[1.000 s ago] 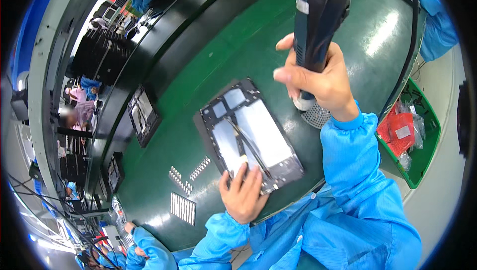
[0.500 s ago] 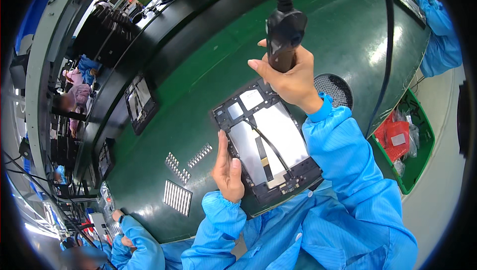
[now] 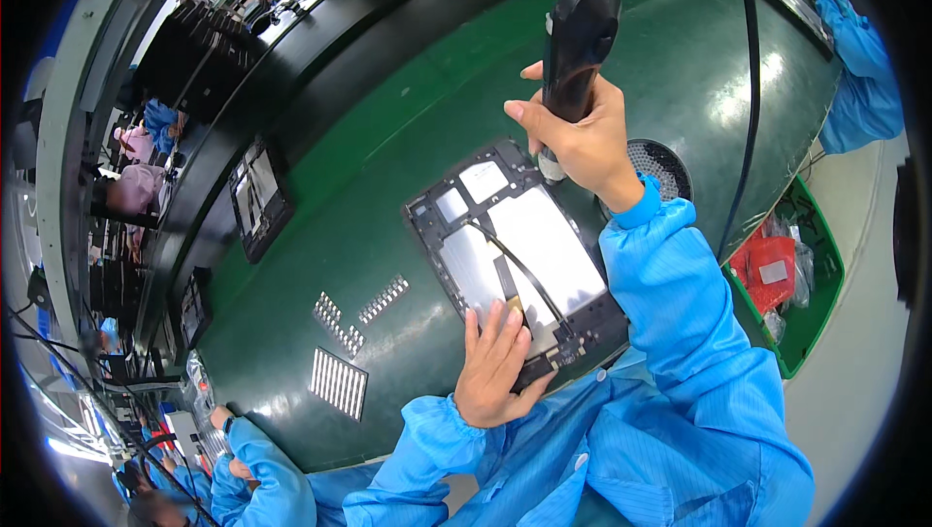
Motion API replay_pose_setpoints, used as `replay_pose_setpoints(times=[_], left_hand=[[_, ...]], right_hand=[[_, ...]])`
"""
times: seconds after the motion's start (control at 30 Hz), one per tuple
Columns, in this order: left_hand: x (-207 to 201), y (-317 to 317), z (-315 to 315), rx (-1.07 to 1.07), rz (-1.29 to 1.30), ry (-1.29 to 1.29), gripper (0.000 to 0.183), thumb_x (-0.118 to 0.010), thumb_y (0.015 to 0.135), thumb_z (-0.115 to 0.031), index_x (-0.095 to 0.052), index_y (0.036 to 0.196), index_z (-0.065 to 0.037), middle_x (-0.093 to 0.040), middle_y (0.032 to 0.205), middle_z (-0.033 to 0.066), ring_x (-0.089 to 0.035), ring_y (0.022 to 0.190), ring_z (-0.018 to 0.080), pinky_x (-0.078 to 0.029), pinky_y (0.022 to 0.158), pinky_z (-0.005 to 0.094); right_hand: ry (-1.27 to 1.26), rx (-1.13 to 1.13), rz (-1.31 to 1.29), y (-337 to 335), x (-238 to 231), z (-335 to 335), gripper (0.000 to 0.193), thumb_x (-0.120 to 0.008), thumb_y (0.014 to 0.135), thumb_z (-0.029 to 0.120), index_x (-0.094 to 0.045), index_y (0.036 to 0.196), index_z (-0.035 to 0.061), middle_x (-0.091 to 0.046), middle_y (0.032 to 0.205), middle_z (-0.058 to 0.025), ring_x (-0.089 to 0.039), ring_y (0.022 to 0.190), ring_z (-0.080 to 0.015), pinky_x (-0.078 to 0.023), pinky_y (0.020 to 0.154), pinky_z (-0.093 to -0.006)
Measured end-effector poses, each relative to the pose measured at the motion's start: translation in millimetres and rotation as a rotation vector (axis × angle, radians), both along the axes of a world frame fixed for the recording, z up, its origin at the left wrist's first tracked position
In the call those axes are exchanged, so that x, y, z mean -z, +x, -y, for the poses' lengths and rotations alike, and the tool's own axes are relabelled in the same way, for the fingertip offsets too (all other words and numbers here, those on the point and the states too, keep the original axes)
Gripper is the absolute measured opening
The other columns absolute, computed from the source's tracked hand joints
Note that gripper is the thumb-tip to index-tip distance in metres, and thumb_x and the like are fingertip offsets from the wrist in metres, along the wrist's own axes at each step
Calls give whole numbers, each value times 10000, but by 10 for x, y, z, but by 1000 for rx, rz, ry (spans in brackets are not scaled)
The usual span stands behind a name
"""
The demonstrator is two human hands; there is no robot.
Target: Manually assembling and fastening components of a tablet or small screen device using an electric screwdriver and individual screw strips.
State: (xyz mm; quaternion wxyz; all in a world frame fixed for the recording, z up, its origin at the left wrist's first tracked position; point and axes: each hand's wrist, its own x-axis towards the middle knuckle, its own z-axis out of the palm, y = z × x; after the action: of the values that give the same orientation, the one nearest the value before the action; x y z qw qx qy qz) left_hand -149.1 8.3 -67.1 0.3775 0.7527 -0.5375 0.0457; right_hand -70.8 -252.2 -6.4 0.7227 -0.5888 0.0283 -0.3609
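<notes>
A tablet with its back off (image 3: 558,246) lies on the green bench in front of me, showing silvery battery plates, a black cable and a dark frame. My left hand (image 3: 493,372) rests on its lower left part with fingers stretched out, holding nothing. Above the tablet's far right corner, my right hand (image 3: 587,144) is closed around a black electric screwdriver (image 3: 581,42) on a coiled cord. The screwdriver's pale tip end (image 3: 550,166) points down beside the tablet's edge; whether it touches anything cannot be told.
A round dish with a dotted inside (image 3: 660,173) stands right of the tablet. Left lie a striped sheet (image 3: 339,384) and strips of small silvery pieces (image 3: 384,299). Another opened tablet (image 3: 259,199) is farther left. A green crate (image 3: 825,304) holds red packets. Co-workers sit either side.
My left hand has moved from the tablet's left edge onto its lower part. The right hand with the screwdriver has shifted slightly right. The tablet sits a little farther left.
</notes>
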Motion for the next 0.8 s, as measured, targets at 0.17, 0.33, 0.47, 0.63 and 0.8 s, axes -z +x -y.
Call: replay_pose_setpoints(times=[0.17,0.33,0.47,0.63,0.8], left_hand=[[27,-6,63,-42,-35,-37,863,-834,652,-181,-394,1372,1,-384,1425,225,-327,1334,446,-125,1066,653],[-137,135,67,-261,-270,-82,898,-809,675,-140,-326,1419,-1,-339,1441,260,-284,1356,434,-126,1099,592],[-90,586,270,-337,-441,-404,753,-628,786,27,-233,1425,80,-161,1527,222,-145,1419,316,-154,1143,393],[7,900,437,-364,-409,-391,681,-392,803,177,-188,1443,66,-129,1538,198,-130,1425,277,-133,1149,355],[-52,713,473,-384,-447,-339,692,-316,779,198,-199,1446,57,-121,1540,201,-142,1423,274,-176,1136,339]], right_hand=[[-20,-24,17,-22,22,13,319,-775,750,53,-579,991,-18,-583,635,-10,-535,502,-77,-423,456,-227],[-63,88,7,-215,-274,167,326,-722,768,4,-580,1061,-22,-593,652,-17,-544,499,-79,-418,464,-224],[-117,171,10,-433,-252,534,290,-709,776,20,-574,1028,-30,-574,633,-27,-539,478,-111,-416,452,-243],[-79,134,41,-535,-87,674,211,-730,768,17,-577,911,-7,-587,620,-30,-553,481,-104,-424,451,-236],[-75,124,2,-547,-119,658,217,-731,761,2,-575,913,-9,-581,615,-33,-549,479,-102,-419,442,-233]])
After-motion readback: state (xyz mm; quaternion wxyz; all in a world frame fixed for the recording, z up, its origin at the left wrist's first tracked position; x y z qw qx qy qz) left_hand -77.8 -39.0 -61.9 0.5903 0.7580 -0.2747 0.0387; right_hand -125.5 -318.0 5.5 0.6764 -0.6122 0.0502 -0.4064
